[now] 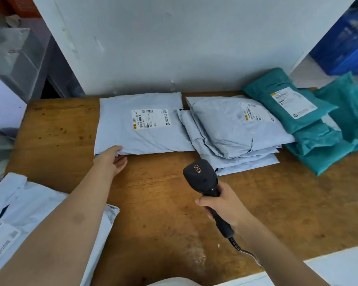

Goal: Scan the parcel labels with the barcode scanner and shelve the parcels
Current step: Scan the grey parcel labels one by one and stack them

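A flat grey parcel (pixel 141 133) lies on the wooden table (pixel 163 213), its white label (pixel 149 119) facing up. My left hand (pixel 112 161) grips its near left corner, thumb on top and fingers underneath. My right hand (pixel 225 207) is shut on the handle of a black barcode scanner (pixel 203 178), whose head points toward the parcels from the table's middle. To the right lies a stack of grey parcels (pixel 236 129) with a label (pixel 254 113) on the top one. Beyond it sit teal parcels (pixel 310 124), one labelled (pixel 291 102).
More grey parcels (pixel 12 219) lie at the near left, partly under my left arm. A white wall (pixel 174 48) backs the table. A blue crate (pixel 347 44) stands at the far right. Grey shelving with bags (pixel 15 54) is at the far left. The scanner's coiled cable (pixel 244 250) trails toward me.
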Demonstrator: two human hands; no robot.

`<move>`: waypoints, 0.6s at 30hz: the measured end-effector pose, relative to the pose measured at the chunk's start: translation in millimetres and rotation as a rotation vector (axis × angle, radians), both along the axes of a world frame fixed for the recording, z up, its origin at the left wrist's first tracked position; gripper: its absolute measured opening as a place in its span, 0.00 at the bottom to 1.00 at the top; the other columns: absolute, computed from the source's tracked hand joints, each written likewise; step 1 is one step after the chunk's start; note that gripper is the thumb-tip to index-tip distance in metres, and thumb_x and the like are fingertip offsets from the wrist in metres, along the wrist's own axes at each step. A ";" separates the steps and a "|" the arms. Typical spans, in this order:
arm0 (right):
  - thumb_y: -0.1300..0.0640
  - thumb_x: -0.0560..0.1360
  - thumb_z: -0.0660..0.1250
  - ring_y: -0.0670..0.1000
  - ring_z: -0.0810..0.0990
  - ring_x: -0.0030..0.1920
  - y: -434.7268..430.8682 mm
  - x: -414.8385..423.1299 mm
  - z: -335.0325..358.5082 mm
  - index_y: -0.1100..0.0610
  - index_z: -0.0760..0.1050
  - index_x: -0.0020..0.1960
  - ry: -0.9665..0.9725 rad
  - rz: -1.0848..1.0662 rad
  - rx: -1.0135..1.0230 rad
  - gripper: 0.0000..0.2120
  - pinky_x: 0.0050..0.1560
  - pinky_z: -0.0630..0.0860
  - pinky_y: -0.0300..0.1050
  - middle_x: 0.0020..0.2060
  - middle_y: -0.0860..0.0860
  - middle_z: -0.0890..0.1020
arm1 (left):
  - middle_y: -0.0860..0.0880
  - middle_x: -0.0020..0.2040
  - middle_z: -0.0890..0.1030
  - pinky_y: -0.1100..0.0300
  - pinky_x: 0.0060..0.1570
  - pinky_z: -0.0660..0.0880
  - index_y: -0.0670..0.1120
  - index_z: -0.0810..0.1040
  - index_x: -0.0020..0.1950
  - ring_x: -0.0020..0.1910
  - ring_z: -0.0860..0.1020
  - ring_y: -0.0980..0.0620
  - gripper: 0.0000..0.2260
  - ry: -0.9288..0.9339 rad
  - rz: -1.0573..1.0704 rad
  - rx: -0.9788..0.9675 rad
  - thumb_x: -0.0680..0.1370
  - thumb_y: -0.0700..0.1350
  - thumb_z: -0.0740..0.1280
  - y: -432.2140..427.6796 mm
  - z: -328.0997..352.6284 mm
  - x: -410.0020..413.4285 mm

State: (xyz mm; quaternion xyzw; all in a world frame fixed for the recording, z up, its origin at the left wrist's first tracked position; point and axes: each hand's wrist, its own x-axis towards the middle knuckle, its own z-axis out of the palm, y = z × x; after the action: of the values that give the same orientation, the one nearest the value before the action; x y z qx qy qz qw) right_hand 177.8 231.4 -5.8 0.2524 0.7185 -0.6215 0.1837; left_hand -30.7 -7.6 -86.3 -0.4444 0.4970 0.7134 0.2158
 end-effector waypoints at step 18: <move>0.64 0.67 0.71 0.52 0.67 0.21 -26.2 2.2 -7.9 0.63 0.71 0.39 -0.005 0.176 -0.089 0.09 0.27 0.68 0.41 0.20 0.55 0.71 | 0.40 0.58 0.81 0.43 0.54 0.78 0.41 0.74 0.62 0.57 0.79 0.38 0.26 0.187 -0.812 -0.016 0.66 0.33 0.74 -120.0 30.9 81.6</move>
State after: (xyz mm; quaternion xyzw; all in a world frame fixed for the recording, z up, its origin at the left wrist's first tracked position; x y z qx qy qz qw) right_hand 180.0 205.2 -13.7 0.1816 0.7091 -0.6336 0.2505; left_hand 50.9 -127.6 -55.4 -0.1474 0.6548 0.6037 0.4302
